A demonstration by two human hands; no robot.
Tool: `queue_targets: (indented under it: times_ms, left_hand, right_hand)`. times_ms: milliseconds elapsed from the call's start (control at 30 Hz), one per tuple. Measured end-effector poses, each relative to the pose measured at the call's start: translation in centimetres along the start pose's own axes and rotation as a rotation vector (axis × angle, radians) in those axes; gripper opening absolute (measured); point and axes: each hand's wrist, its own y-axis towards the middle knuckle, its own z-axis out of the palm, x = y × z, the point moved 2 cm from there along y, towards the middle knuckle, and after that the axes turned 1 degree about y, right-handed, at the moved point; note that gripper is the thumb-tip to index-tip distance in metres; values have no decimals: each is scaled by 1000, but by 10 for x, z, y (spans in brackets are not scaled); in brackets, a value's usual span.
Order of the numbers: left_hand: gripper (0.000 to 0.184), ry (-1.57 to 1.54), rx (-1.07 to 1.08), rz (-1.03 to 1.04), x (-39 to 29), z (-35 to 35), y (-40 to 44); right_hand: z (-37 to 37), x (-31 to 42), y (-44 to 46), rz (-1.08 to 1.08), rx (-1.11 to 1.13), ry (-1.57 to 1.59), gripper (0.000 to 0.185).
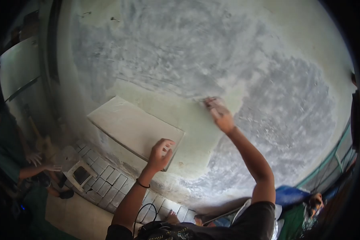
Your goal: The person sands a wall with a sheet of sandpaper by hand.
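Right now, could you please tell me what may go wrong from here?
The right hand is blurred near the edge of the grey patch; a quick stroke there might leave it uneven. The left hand appears in front of the pale panel, so it could bump its corner; whether they touch, I cannot tell.

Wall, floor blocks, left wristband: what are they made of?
Wall: likely plaster or skim coat, matt; streaky grey patches over pale green.
Floor blocks: probably concrete, matt grey, with dark joints between them.
Wristband: dark, maybe rubber or cord; too small to tell.
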Motion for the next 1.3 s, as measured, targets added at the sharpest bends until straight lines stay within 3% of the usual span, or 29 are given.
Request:
queue_targets:
  times_ms: [33, 133, 167, 267, 300, 367, 400, 467, 600, 667, 700, 733, 800, 833, 933, 1000, 1033, 1100, 1267, 1300]
  left_hand:
    - [24, -19, 12, -14, 0, 2, -1]
    - [26, 5, -23, -9, 1, 2, -3]
    - [26, 2, -13, 3, 0, 2, -4]
    - [27, 5, -21, 1, -1, 2, -4]
    - [27, -4, -10, -2, -1, 2, -4]
    - [27, 2, -8, -4, -1, 1, -2]
    - [27, -2, -2, -2, -1, 2, -3]
    - [27, 6, 1, -11, -1, 2, -5]
    - [28, 31, -3, -5, 2, 3, -5]
    - [29, -24, -62, 66, 15, 12, -8]
    - [30, -48, -46, 51, 24, 17, -10]
    - [31, -99, -36, 5, 31, 21, -12]
    - [30, -23, -43, -48, 12, 14, -9]
    - [29, 5, -20, -86, 2, 7, -8]
    - [27, 5, -45, -10, -2, 2, -8]
    - [26, 28, -47, 11, -1, 3, -9]
    - [26, 71, -56, 19, -2, 2, -9]
    - [25, 42, -22, -62, -3, 1, -9]
    - [25, 58, 7, -17, 0, 3, -7]
    - [25, 73, 5, -20, 1, 3, -7]
  right_hand:
    - [1, -13, 5, 82, 7, -13, 27]
    - [-37, -9, 57, 59, -146, -114, 29]
    - [-19, -5, 51, 44, -156, -96, 29]
    - [21, 19, 27, -291, 152, -40, 34]
    - [13, 20, 34, -295, 147, -30, 34]
    - [6, 2, 52, 42, 211, 303, 40]
    - [13, -23, 57, -227, 49, 83, 45]
    - [-37, -19, 116, -9, 15, 104, 54]
    - [-53, -56, 176, -73, -177, 3, 68]
    - [-51, -93, 188, 4, -133, -10, 71]
    - [-46, -119, 192, 42, -113, -41, 62]
    - [-49, -133, 201, 74, -237, 202, 53]
    - [-92, -118, 215, 18, -292, 123, 51]
    - [-122, -107, 217, -51, -227, -230, 56]
    - [-133, -138, 213, -29, -202, -348, 56]
    - [-152, -154, 211, -233, -308, -375, 58]
    - [-157, -153, 208, -227, -287, -392, 58]
    - [-145, -150, 197, -91, -235, -226, 58]
    - [-115, -175, 166, 110, -286, -172, 64]
    - [-116, -165, 162, 125, -241, -86, 52]
